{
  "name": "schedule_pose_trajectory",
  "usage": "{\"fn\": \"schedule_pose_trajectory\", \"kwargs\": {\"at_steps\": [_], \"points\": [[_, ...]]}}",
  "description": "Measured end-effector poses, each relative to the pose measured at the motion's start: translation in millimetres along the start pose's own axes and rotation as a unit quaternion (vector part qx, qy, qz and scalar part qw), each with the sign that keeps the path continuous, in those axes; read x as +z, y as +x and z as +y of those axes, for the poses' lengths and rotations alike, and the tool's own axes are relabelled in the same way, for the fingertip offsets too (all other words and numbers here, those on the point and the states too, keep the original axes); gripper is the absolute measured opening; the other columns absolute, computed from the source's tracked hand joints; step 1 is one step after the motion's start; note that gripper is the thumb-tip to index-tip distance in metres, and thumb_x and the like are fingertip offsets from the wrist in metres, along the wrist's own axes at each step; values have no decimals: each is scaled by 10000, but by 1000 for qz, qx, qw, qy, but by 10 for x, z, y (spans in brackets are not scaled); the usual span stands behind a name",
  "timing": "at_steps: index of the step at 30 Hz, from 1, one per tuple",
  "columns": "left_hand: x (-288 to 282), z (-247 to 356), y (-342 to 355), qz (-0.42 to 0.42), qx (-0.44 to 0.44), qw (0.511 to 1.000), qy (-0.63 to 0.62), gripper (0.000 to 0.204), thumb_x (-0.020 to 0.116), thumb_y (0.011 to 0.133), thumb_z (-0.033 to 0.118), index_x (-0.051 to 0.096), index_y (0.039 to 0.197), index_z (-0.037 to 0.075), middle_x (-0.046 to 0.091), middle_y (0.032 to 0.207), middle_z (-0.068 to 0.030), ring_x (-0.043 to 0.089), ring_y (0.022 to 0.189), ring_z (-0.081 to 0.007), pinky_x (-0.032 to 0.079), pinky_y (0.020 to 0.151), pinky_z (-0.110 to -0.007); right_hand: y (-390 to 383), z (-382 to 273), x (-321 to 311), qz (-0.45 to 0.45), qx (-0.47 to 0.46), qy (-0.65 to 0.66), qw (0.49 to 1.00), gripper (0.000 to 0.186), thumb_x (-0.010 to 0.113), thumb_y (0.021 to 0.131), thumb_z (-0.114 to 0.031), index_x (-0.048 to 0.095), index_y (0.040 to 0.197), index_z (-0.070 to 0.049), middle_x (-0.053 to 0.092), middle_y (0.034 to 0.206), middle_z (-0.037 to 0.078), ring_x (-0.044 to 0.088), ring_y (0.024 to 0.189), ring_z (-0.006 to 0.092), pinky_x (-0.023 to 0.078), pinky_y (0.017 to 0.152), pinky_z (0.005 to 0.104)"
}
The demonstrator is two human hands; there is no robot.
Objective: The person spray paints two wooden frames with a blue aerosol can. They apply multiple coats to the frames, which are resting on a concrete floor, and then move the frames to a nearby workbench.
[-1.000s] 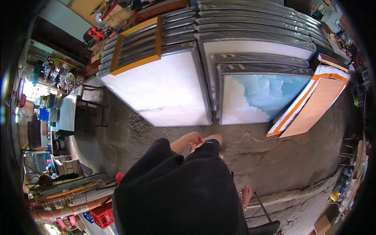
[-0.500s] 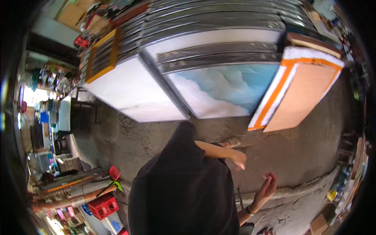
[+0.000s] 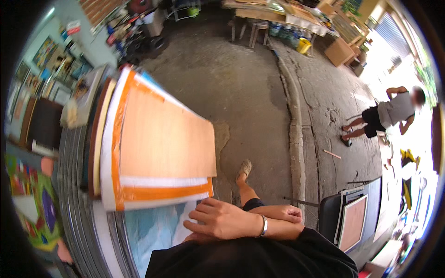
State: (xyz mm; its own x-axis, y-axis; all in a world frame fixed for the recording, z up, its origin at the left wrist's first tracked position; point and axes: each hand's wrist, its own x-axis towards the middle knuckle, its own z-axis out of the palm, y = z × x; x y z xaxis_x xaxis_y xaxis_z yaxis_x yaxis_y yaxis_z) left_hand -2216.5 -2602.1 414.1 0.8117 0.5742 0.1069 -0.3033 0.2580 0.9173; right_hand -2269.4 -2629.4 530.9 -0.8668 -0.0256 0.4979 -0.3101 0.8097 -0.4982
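My forearms cross in front of me. My right hand (image 3: 215,218), with a silver bracelet (image 3: 264,226) at its wrist, reaches across to the left, fingers apart and nothing in them. Near its fingertips is the lower edge of a flat tan panel (image 3: 167,139) bordered with white wrap and orange tape (image 3: 157,191). Under that panel shows a pale blue painted canvas (image 3: 155,231). My left hand (image 3: 289,213) extends to the right beneath the other arm, its fingers curled closed with nothing visible in them. Part of the left forearm is hidden.
A stack of dark-framed pictures (image 3: 74,185) leans at left. A raised concrete ridge (image 3: 293,116) crosses the floor. A person (image 3: 389,111) stands at far right. A black chair-like piece (image 3: 331,211) holds a framed board (image 3: 353,222). A wooden table (image 3: 259,16) stands at the back.
The view has swung to the right, bringing the taped panel to the left side and the person into view. My right hand has moved left across my left forearm.
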Motion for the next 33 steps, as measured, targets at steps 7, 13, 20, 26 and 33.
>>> {"fn": "schedule_pose_trajectory", "kwargs": {"at_steps": [7,13,20,26,33], "points": [[-2082,328,565,-53,-124,991,-17,353,629,1061,389,625,937,59,595,860,19,502,813,-55,437,705,-256,300,1928,-713,41,1,25,999,262,739,886,-296,617,960,-76,575,860,63,626,833,228,481,785,366],[-3650,1534,1081,-44,-100,994,-24,341,659,1042,380,625,1006,42,623,938,23,509,853,-68,447,759,-280,658,3529,-1697,43,5,-23,999,265,729,896,-311,620,969,-81,576,865,48,624,837,211,472,769,359],[-5520,2091,2004,-39,-105,990,-80,326,643,1047,359,641,950,48,623,952,8,540,871,-80,450,799,-288,1060,5521,-2838,54,24,-62,996,266,718,909,-328,619,973,-90,578,891,46,624,848,211,475,774,351],[-7598,2638,2760,-155,-159,975,-27,322,651,1053,360,632,971,49,614,839,62,528,816,-33,442,704,-265,1192,7463,-3866,64,91,-94,989,210,675,948,-268,631,1029,-79,576,888,52,630,837,222,492,790,363],[-10000,2591,3303,125,-198,967,103,225,669,1039,300,666,1041,76,675,950,33,585,861,-53,499,770,-269,367,9173,-5507,190,314,-128,921,257,769,880,-254,707,1076,-101,689,963,65,676,895,280,531,797,402]]}}
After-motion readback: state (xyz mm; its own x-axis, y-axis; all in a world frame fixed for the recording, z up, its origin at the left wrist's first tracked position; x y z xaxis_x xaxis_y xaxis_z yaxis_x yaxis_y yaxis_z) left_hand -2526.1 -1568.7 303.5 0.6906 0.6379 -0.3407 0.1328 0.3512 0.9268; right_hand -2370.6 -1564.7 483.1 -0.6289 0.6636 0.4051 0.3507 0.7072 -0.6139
